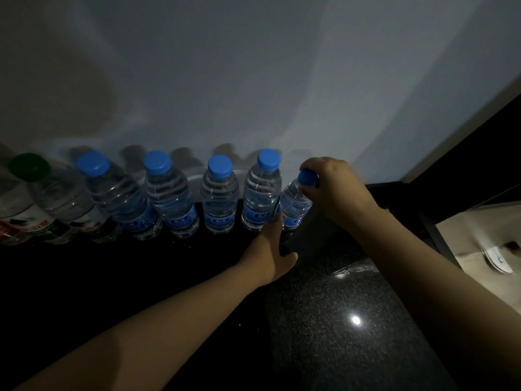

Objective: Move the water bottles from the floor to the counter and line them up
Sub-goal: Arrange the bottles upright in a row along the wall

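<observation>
Several clear water bottles stand in a row along the wall on the dark speckled counter (pixel 338 320). Most have blue caps and blue labels; the leftmost one (pixel 33 198) has a green cap. At the right end, a blue-capped bottle (pixel 294 204) leans slightly left. My right hand (pixel 335 190) grips its cap from above. My left hand (pixel 272 249) rests at its base, fingers against the bottle's lower left side, next to the neighbouring bottle (pixel 260 193).
A pale wall (pixel 253 80) rises directly behind the row. The counter ends at the right, where a lit lower surface (pixel 485 249) holds a white object. A crumpled bit of clear plastic (pixel 355 268) lies on the counter under my right forearm.
</observation>
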A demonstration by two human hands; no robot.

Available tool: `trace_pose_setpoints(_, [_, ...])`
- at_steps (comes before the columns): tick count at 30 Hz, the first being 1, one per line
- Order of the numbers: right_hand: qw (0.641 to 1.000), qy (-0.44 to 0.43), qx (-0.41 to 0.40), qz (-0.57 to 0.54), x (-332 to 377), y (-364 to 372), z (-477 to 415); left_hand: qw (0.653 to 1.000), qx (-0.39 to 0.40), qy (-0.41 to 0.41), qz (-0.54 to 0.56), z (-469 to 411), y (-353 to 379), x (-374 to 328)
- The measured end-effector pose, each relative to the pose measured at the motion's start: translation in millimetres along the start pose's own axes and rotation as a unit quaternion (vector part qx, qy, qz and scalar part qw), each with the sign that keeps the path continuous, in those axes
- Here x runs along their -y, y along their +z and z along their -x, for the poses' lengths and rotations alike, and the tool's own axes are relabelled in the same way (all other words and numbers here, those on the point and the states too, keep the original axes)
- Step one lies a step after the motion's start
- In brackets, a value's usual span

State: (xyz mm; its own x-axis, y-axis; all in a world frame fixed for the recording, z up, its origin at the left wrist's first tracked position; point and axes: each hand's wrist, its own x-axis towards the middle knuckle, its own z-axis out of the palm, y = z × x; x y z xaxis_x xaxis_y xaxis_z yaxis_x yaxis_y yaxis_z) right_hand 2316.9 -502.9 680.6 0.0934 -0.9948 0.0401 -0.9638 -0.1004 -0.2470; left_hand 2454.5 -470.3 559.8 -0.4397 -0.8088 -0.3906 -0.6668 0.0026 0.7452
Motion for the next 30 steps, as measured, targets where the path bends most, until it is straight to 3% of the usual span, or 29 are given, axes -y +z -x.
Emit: trace_pose_setpoints(30, [0.999, 0.033, -0.017, 0.023, 6, -2, 17, 0.998, -0.040, 0.018, 0.048, 29, -14, 9])
